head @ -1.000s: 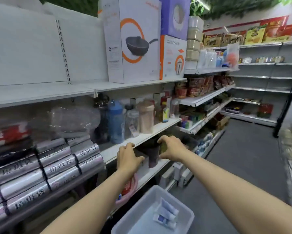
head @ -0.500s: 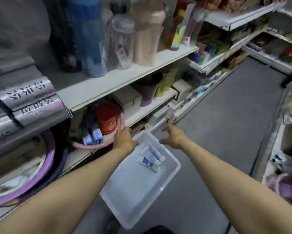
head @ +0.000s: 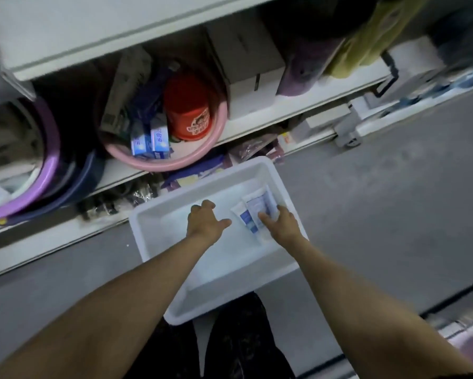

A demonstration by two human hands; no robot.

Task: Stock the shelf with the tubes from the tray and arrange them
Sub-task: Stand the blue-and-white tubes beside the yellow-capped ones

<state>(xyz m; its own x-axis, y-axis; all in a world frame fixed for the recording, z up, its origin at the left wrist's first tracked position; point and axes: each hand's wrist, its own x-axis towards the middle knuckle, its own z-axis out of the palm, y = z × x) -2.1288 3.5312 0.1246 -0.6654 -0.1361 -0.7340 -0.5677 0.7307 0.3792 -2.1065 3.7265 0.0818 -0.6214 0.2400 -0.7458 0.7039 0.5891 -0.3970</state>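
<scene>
Your right grip (head: 283,224) is down in the far right corner of the white tray (head: 224,263), thumb and curled fingers clamped on the blue-and-white tubes (head: 253,212) lying there. Your left grip (head: 204,220) hovers just beside them over the tray's middle, fingers loosely bent and apart, holding nothing. The tray sits on the grey floor (head: 380,201), close to the bottom shelf (head: 284,110), where a pink basin (head: 159,164) holds two small blue boxes (head: 150,140) and a red bucket (head: 189,110).
</scene>
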